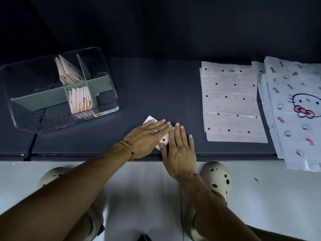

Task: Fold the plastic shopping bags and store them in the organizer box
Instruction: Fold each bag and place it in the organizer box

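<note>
A dark table [156,80] carries everything in use. At its far right a heap of cartoon-printed bags [295,108] is draped over the edge, and just beside it, partly overlapped by it, a flat stack of dotted bags [231,101] is laid out unfolded. On the left a clear organizer box [107,108] is set, split by grey dividers [43,100]; two of its compartments are already filled with folded bags [79,98] stood on edge, while the others appear unfilled.

Near the front edge of the table, between box and stack, a small folded bag [164,140] is pinned flat. It is pressed by the left hand [147,136] and the right hand [180,150], both laid open with straight fingers, side by side and touching at the fingertips; nothing is gripped. Only a corner and a dotted patch of the bag are seen.

The bag is judged to be very light, thin, limp and slick, likely to spring open once pressure is lifted. It is best pinched across its folded edges, with the layers held shut, and slid upright into a compartment. No breakage is to be feared; unfolding is the risk.
</note>
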Motion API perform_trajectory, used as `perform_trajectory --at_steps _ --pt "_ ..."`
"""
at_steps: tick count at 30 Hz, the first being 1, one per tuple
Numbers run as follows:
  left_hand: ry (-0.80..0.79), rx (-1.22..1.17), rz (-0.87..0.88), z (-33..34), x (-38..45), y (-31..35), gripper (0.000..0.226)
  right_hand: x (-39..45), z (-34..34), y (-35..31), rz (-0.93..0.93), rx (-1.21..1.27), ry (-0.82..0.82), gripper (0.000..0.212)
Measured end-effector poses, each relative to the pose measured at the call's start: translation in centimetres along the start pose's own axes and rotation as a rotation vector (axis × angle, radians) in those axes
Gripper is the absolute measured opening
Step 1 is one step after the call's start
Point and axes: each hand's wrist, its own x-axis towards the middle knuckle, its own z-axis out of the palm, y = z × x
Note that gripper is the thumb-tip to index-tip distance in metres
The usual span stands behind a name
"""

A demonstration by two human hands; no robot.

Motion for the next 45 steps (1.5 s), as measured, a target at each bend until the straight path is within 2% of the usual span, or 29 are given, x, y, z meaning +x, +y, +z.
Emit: perform_trajectory --at_steps 3,9,14,17,19,22,25,27,29,31,32,35,36,38,41,45 --pt "0.005 0.018 -0.009 0.2 -0.2 -1.6 0.053 0.0 0.0 0.1 -0.006 -0.009 0.006 0.070" --pt "-0.063 0.025 -0.139 -0.7 -2.3 -6.1 0.055 0.2 -0.1 -0.2 0.006 -0.006 0.042 0.072" --pt "0.024 -0.077 -0.181 -1.6 -1.5 -3.4 0.066 0.0 -0.2 -0.2 0.008 -0.001 0.039 0.070" --pt "0.092 -0.089 -0.192 -2.0 0.2 -1.3 0.054 0.0 -0.2 -0.2 -0.005 -0.004 0.059 0.067" --pt "0.149 0.001 -0.216 -2.4 1.4 -0.6 0.043 0.0 -0.2 0.0 -0.019 -0.001 0.037 0.066" --pt "0.134 -0.016 -0.256 -3.2 2.6 -0.4 0.032 0.1 -0.3 0.3 -0.033 0.000 0.011 0.067" --pt "0.086 -0.198 -0.328 -4.0 2.6 -0.7 0.016 0.2 -0.8 0.6 -0.052 0.046 -0.020 0.065" --pt "0.077 -0.333 -0.387 -4.5 1.9 -1.1 0.009 0.8 -1.8 0.3 -0.031 0.176 -0.037 0.066" --pt "0.145 -0.645 -0.502 -5.4 0.7 -1.7 0.006 1.9 -3.4 -0.7 0.014 0.331 0.001 0.067" --pt "0.276 -1.034 -0.598 -6.7 -0.7 -2.5 0.013 3.2 -5.4 -2.2 0.080 0.544 0.028 0.064" --pt "0.350 -1.209 -0.622 -7.4 -1.4 -2.9 0.016 3.9 -6.6 -3.1 0.114 0.677 0.029 0.056" --pt "0.516 -1.643 -0.634 -9.7 -3.4 -4.3 0.013 5.7 -9.5 -5.9 0.153 0.996 0.051 0.009" --pt "0.545 -1.732 -0.629 -10.2 -4.0 -4.9 0.011 6.3 -10.1 -6.7 0.154 1.075 0.048 0.002" --pt "0.585 -1.815 -0.626 -10.9 -5.1 -6.1 0.007 7.4 -11.0 -8.4 0.150 1.202 0.004 0.003" --pt "0.684 -1.706 -0.710 -11.5 -6.5 -8.5 0.005 9.1 -11.7 -11.2 0.118 1.254 -0.005 0.003" --pt "0.946 -1.203 -0.965 -11.2 -7.8 -12.9 0.012 11.7 -11.6 -14.5 0.117 1.287 0.059 0.007"
